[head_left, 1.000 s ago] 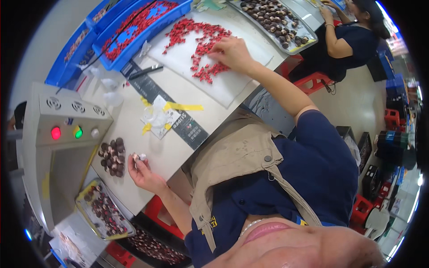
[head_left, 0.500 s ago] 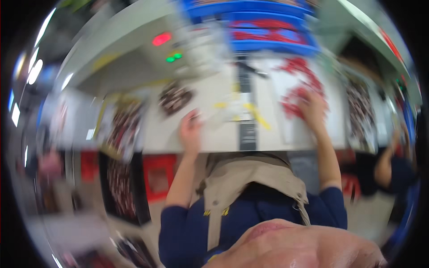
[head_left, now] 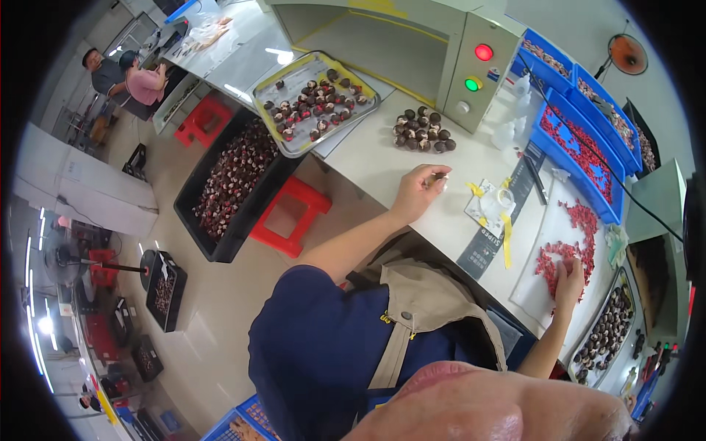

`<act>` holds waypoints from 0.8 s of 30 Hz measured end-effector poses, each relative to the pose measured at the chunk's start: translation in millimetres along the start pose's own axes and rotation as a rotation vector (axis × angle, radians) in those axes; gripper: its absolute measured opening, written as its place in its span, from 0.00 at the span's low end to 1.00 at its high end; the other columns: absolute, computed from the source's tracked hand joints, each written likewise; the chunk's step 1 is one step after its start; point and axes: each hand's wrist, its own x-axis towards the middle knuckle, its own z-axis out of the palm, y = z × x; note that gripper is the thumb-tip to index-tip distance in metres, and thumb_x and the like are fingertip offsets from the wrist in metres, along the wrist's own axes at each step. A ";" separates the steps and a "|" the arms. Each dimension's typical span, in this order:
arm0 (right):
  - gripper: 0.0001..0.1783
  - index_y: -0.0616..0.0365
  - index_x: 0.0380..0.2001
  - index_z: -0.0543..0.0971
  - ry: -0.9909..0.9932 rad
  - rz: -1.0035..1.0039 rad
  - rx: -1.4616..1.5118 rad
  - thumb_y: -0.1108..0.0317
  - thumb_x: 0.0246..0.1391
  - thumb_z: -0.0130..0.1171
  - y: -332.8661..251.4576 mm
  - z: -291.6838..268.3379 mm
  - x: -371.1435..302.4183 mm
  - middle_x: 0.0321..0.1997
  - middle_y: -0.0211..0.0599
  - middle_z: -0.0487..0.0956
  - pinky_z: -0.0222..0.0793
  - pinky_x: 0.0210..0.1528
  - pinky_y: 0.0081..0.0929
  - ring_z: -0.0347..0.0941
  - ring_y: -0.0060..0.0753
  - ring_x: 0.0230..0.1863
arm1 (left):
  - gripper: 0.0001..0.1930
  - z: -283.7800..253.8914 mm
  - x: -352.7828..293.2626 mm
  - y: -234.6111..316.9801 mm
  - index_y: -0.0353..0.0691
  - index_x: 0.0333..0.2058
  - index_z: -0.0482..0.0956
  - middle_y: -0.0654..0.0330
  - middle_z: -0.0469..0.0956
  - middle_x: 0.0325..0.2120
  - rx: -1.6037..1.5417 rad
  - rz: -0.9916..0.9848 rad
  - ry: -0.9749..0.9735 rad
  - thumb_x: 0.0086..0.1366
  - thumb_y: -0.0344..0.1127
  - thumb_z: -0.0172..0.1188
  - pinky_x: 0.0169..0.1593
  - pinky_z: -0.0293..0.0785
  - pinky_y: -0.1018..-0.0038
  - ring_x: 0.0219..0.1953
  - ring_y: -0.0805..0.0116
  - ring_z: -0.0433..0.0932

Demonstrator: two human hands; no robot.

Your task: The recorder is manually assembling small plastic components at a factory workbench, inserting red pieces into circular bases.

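Your view is swinging left; left hand is now sitting upper centre, fingers pinching small dark-and-white piece, likely light, firmish, best held by sides. Right hand, lower right, is meeting red bits; grasp: cannot tell.

The pale bench carries a heap of dark round pieces just beyond the left hand, a dark strip between the hands, and a white sheet beneath the right hand.
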 end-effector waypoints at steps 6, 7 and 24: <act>0.07 0.60 0.32 0.72 0.080 -0.135 -0.144 0.69 0.53 0.55 3.6 3.1 3.3 0.28 0.42 0.74 0.65 0.35 0.34 0.70 0.41 0.30 | 0.13 -2.4 -2.0 -1.6 0.36 0.46 0.74 0.66 0.72 0.34 -0.022 0.021 -0.014 0.61 0.24 0.54 0.37 0.67 0.83 0.31 0.81 0.69; 0.07 0.60 0.32 0.72 0.076 -0.137 -0.145 0.69 0.53 0.55 1.4 0.8 2.8 0.28 0.42 0.74 0.65 0.35 0.34 0.70 0.41 0.30 | 0.13 -3.3 -3.0 -0.3 0.35 0.46 0.74 0.66 0.72 0.34 -0.027 0.009 -0.019 0.61 0.24 0.54 0.36 0.67 0.83 0.31 0.81 0.68; 0.10 0.63 0.39 0.77 -0.016 0.265 0.961 0.71 0.55 0.57 -65.1 -3.2 -23.0 0.34 0.33 0.78 0.70 0.38 0.17 0.73 0.20 0.34 | 0.18 19.5 -22.7 54.7 0.37 0.51 0.69 0.58 0.73 0.45 -0.503 -0.313 -0.155 0.60 0.23 0.55 0.41 0.72 0.82 0.40 0.79 0.73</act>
